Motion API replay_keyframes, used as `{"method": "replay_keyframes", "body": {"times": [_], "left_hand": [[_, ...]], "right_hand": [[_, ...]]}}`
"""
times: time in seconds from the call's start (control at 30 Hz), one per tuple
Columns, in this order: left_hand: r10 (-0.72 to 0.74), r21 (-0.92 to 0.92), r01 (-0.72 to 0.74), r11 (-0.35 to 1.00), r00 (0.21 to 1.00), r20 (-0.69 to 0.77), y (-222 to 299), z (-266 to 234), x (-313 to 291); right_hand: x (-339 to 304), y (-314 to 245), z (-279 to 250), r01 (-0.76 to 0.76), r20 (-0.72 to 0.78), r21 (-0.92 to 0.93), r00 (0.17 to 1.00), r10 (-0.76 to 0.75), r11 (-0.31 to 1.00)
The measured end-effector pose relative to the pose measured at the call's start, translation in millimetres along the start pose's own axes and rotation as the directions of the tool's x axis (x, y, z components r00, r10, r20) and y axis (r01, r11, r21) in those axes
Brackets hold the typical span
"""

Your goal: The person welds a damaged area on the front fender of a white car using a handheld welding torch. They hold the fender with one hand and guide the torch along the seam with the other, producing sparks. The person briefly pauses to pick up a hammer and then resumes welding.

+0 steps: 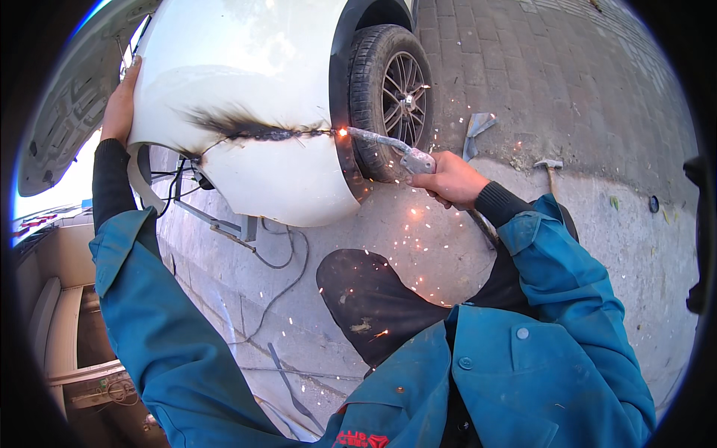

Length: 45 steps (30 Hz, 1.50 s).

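Observation:
My right hand (453, 179) is closed around the handle of a welding torch (381, 140) with a bent neck. Its tip glows orange against the right end of a blackened seam (276, 132) running across a white car fender (284, 175). Sparks fly from that spot down over my knees. At the upper left, my left hand (122, 104) rests against the fender's left edge; the thumb side and some fingers are hidden, so its grip does not show fully. Right of the seam's end is the dark wheel-arch trim (342, 82), with the tyre (373, 89) behind it.
A raised bonnet (67, 89) is at the far left. Cables (302, 261) trail over the concrete under the fender, near a grey metal bracket (231, 228). A hammer (550, 166), a bent metal scrap (476, 133) and a small black ring (653, 204) lie on the right.

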<state>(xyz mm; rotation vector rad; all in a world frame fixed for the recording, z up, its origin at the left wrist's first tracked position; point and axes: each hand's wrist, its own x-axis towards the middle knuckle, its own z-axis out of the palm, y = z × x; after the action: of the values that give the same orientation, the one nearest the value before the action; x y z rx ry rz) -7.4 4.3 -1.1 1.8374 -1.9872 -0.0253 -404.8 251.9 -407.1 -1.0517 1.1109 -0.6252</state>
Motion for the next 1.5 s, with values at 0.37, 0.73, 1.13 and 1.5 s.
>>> {"method": "replay_keyframes", "body": {"times": [0.37, 0.73, 1.13, 1.5], "left_hand": [[0.016, 0.011, -0.016, 1.000, 1.000, -0.012, -1.3, -1.1, 0.6], [0.007, 0.009, -0.007, 1.000, 1.000, -0.019, -3.4, 0.1, 1.7], [0.047, 0.034, -0.047, 0.998, 0.999, -0.003, -5.7, -2.1, 3.1], [0.072, 0.043, -0.070, 0.997, 0.997, -0.028, -8.6, 0.3, 4.0]], "right_hand": [[-0.1, -4.3, 0.4, -0.005, 0.013, 0.020, 1.000, 0.005, 1.000], [1.3, -4.3, -0.6, -0.010, 0.015, -0.007, 1.000, 0.010, 1.000], [5.1, 0.2, 0.7, 0.022, 0.010, 0.004, 1.000, -0.022, 1.000], [8.3, 0.6, 1.9, -0.002, 0.004, -0.007, 1.000, 0.002, 1.000]]}}
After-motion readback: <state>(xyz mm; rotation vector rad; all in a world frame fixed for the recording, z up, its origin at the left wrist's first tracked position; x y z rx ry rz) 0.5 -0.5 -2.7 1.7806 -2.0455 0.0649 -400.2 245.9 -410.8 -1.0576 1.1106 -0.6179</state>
